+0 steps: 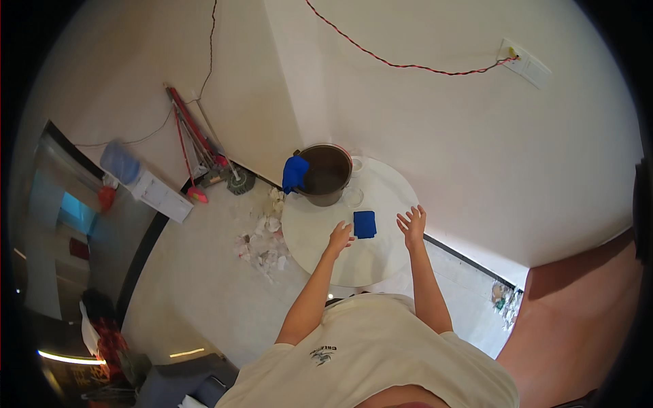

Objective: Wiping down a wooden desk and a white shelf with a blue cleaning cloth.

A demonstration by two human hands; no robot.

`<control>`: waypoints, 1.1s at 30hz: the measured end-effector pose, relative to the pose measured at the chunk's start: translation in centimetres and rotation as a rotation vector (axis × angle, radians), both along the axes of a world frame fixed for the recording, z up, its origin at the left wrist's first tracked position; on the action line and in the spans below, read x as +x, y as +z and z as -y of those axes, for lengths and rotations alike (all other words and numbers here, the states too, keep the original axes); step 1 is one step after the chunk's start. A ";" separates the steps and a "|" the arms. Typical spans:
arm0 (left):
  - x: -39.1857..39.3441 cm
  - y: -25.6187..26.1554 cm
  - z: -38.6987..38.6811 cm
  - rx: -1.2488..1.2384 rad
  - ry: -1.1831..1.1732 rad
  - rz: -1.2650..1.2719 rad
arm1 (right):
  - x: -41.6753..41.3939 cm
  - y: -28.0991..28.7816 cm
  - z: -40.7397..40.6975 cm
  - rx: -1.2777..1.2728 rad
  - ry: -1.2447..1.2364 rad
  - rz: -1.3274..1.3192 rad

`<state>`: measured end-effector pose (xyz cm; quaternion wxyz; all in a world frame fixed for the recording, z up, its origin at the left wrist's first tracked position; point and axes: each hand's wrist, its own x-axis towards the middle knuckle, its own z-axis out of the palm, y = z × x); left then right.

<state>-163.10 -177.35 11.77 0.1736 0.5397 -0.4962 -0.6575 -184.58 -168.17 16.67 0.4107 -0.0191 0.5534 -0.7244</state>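
A folded blue cloth [365, 225] lies flat on the round white table [319, 255] in front of me. Just left of the cloth is my left hand [341, 238], empty, its fingers apart. My right hand [412, 225] hovers off to the cloth's right near the table's edge, fingers spread and nothing held. Toward the back of the table stands a dark bucket [322, 196], with a second blue cloth [295, 173] draped over its left rim. Beside the bucket sits a clear round dish [353, 197], and behind it another clear container [357, 163].
White walls meet behind the table. Crumpled paper litter [265, 242] covers the floor at left. Mops and brooms [191, 127] lean near a water dispenser [160, 196]. A red-and-black twisted wire [393, 65] runs to a wall socket [511, 55]. More litter [505, 301] lies at right.
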 end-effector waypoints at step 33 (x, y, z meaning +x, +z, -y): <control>56.3 1.9 -41.5 -0.196 1.435 -0.139 | 53.2 -4.7 -7.6 -0.042 1.327 -0.036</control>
